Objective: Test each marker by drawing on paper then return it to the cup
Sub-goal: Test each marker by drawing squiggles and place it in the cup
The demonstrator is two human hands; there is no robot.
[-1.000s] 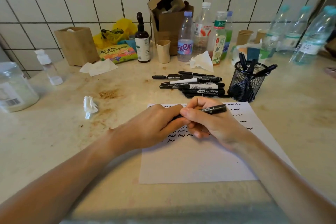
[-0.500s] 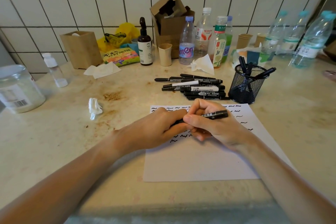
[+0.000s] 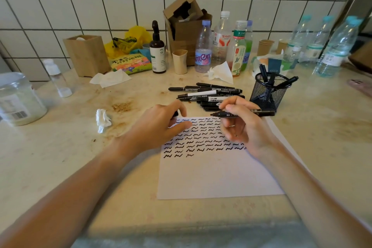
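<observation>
Cap: mostly hidden inside left hand. Jar: cut by left edge. Marker labels: illegible.

Soft even daylight, faint shadows, wide-angle bending at edges, bottom edge blurred

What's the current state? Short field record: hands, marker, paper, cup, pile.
right hand: holds uncapped marker level above the paper, tip toward the left
left hand: grips the black cap, at the sheet's top left corner
paper: rows of black squiggles on upper half, lower half blank
mesh cup: upright, several markers inside
marker pile: lying on the counter, left of the cup
</observation>
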